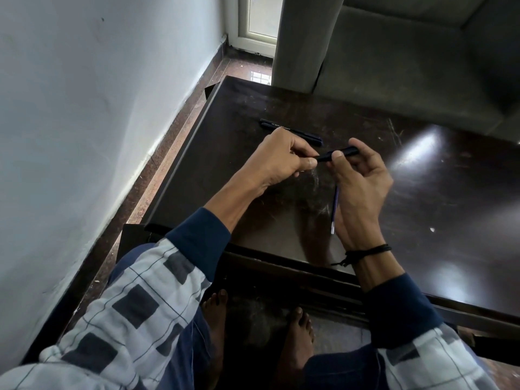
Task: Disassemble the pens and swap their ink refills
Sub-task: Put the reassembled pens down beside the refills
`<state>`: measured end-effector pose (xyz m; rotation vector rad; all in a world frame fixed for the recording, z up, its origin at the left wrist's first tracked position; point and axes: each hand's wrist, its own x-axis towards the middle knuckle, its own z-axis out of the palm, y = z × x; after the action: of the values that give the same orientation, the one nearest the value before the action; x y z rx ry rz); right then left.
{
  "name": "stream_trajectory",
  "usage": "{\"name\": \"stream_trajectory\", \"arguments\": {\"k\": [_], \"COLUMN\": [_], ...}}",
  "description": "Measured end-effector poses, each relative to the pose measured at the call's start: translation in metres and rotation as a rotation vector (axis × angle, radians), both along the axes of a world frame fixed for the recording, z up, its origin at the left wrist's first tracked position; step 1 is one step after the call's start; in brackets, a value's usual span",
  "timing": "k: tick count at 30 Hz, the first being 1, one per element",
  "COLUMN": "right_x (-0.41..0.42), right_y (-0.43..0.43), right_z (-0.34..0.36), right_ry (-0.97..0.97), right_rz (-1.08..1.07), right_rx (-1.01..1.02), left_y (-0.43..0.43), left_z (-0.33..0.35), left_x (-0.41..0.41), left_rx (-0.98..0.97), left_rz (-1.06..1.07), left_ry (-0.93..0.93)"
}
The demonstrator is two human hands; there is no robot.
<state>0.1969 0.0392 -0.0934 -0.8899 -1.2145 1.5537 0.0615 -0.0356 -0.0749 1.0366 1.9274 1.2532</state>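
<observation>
Both hands hold one dark pen (339, 153) just above the dark wooden table (422, 192). My left hand (281, 161) grips its left end in curled fingers, hiding that part. My right hand (357, 181) pinches the right part between thumb and fingers. A thin blue ink refill (334, 209) runs down along my right palm, tucked in the same hand. Two more dark pens (284, 128) lie side by side on the table just beyond my left hand.
A white wall (84, 108) runs along the left, close to the table's left edge. A grey sofa (408, 52) stands behind the table. My bare feet (253, 319) rest on the floor under the table's near edge.
</observation>
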Motion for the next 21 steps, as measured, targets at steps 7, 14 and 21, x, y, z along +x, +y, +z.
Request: {"name": "stream_trajectory", "arguments": {"k": [7,14,21], "right_x": [-0.002,0.009,0.043], "right_y": [-0.003,0.013,0.048], "right_z": [0.005,0.018,0.029], "right_ry": [-0.009,-0.159,-0.676], "right_rz": [0.092,0.048,-0.024], "right_rx": [-0.119,-0.095,0.181], "left_y": [0.001,-0.001,-0.006], "left_z": [-0.002,-0.001,0.001], "left_x": [0.014,0.006,-0.018], "left_rx": [0.058,-0.067,-0.003], "left_rz": [0.008,-0.069,0.081], "left_ry": [-0.228,-0.074,-0.034]}}
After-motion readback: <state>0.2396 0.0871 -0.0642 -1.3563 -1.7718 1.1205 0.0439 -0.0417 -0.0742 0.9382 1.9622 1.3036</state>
